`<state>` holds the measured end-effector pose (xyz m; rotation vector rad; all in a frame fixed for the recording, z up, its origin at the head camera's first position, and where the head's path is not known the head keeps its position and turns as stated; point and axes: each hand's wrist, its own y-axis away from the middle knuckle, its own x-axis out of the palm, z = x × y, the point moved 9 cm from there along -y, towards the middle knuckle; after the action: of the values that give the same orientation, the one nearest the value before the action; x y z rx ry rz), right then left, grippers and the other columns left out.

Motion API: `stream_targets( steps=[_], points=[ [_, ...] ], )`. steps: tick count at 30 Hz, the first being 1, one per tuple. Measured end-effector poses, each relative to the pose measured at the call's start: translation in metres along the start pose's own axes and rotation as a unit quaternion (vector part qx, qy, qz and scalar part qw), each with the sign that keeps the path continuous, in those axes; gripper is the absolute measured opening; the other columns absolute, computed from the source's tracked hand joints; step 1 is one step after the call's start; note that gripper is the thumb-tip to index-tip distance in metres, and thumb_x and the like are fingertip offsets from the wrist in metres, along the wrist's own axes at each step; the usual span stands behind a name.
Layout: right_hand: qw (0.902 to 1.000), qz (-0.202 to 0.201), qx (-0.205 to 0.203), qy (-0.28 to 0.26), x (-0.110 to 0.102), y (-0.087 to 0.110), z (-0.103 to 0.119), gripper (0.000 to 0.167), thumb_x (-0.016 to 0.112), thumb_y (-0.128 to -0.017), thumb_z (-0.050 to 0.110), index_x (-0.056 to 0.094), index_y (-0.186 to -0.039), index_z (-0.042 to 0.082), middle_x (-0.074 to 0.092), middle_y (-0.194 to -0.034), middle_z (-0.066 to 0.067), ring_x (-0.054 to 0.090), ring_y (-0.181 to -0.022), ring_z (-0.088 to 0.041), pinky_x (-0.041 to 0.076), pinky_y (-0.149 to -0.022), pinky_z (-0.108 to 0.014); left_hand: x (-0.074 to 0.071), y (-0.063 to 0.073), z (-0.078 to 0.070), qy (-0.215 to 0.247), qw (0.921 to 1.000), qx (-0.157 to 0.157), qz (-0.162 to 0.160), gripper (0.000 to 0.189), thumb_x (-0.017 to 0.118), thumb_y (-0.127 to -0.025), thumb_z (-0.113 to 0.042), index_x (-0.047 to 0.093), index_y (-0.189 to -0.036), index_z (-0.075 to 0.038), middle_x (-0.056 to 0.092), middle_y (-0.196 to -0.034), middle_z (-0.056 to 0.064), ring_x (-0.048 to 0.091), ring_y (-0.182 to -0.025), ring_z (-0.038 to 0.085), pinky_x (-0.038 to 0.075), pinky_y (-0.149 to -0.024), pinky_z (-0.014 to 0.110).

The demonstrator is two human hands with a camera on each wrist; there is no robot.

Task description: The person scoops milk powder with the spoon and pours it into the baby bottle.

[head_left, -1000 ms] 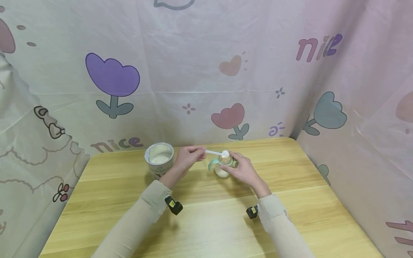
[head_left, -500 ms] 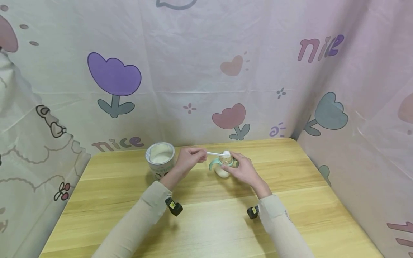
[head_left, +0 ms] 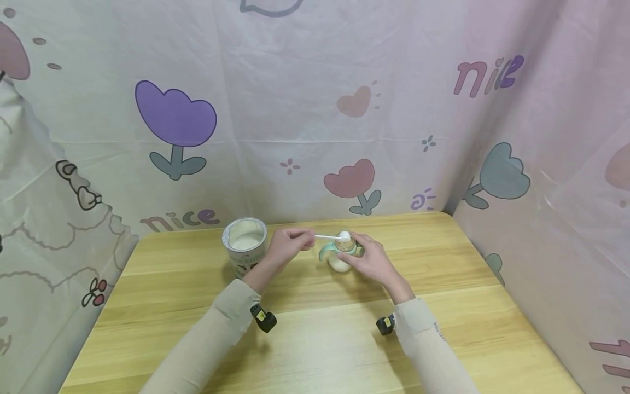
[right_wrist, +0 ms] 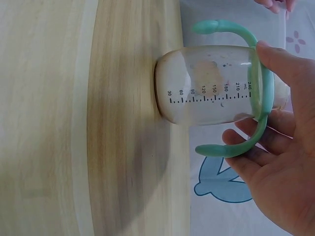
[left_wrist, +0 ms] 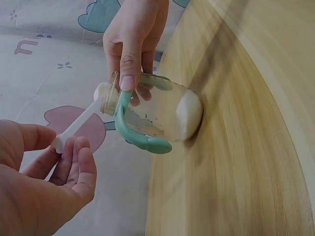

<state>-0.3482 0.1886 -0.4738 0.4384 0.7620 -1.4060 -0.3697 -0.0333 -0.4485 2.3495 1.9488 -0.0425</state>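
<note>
A clear baby bottle (head_left: pixel 338 265) with a green collar and two curved green handles stands upright on the table, uncapped. White powder lies in its bottom in the left wrist view. My right hand (head_left: pixel 370 259) grips it around the collar, thumb on the near side. A white measuring scoop (left_wrist: pixel 78 124) is pinched by its handle end between thumb and fingers of my left hand (head_left: pixel 289 244). The scoop's bowl is right at the bottle's mouth, overlapping the rim. Printed millilitre marks (right_wrist: pixel 209 96) run along the bottle's wall in the right wrist view.
An opened milk powder tin (head_left: pixel 244 256) stands left of my left hand, with pale powder inside. The wooden table (head_left: pixel 315 339) ends at a patterned cloth backdrop (head_left: pixel 275 109) behind. Another cloth side (head_left: pixel 551 235) rises along the right edge.
The scoop has turned slightly at the bottle's mouth, and my left hand has dropped a little. The right hand and the bottle stay in place.
</note>
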Motion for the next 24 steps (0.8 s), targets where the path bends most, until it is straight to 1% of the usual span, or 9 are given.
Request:
stream_targets(
  steps=[4,10,16,21,24],
  points=[
    [1.0,0.001,0.003,-0.001,0.0001,0.0002,-0.0002,0.079,0.082,-0.091,0.044,0.053,-0.153,0.005,0.057,-0.153,-0.02,0.052,-0.144,-0.042,0.038,-0.122,-0.061,0.0006,0.0006,-0.0004,-0.009,0.9999,0.008,0.001,0.026,0.071,-0.1,-0.013,0.075,-0.119,0.005,0.077,-0.112,0.027,0.077,-0.089,0.017,0.064,-0.09,0.032],
    [1.0,0.001,0.004,0.001,0.0,-0.0001,-0.0008,0.08,0.082,-0.091,0.044,0.052,-0.153,0.003,0.056,-0.154,-0.021,0.052,-0.144,-0.042,0.038,-0.122,-0.061,0.0015,0.0021,-0.0031,-0.02,0.9995,0.022,0.005,0.024,0.071,-0.1,-0.011,0.076,-0.116,0.005,0.079,-0.107,0.022,0.078,-0.091,0.021,0.065,-0.088,0.031],
    [1.0,0.002,0.001,0.0,0.0005,0.0,-0.0007,0.081,0.082,-0.091,0.044,0.051,-0.154,0.004,0.056,-0.154,-0.02,0.052,-0.144,-0.042,0.038,-0.122,-0.061,0.002,0.0025,-0.0034,-0.025,0.9994,0.022,0.005,0.022,0.071,-0.1,-0.01,0.077,-0.115,0.004,0.079,-0.108,0.023,0.077,-0.09,0.018,0.064,-0.087,0.029],
    [1.0,0.003,0.001,0.001,0.0006,0.0004,-0.0001,0.08,0.082,-0.091,0.044,0.051,-0.154,0.005,0.056,-0.155,-0.02,0.051,-0.145,-0.042,0.038,-0.122,-0.061,0.0019,0.0037,-0.0047,-0.03,0.9992,0.024,0.003,0.022,0.071,-0.1,-0.01,0.077,-0.115,0.004,0.08,-0.105,0.02,0.078,-0.094,0.025,0.065,-0.088,0.03],
    [1.0,0.003,0.003,0.0,0.0004,0.0006,-0.0001,0.081,0.082,-0.091,0.044,0.051,-0.154,0.005,0.056,-0.155,-0.02,0.051,-0.145,-0.042,0.038,-0.122,-0.061,0.002,0.0045,-0.0064,-0.036,0.9988,0.032,0.003,0.021,0.07,-0.099,-0.009,0.077,-0.114,0.005,0.08,-0.101,0.018,0.078,-0.093,0.026,0.065,-0.087,0.031]
  ],
)
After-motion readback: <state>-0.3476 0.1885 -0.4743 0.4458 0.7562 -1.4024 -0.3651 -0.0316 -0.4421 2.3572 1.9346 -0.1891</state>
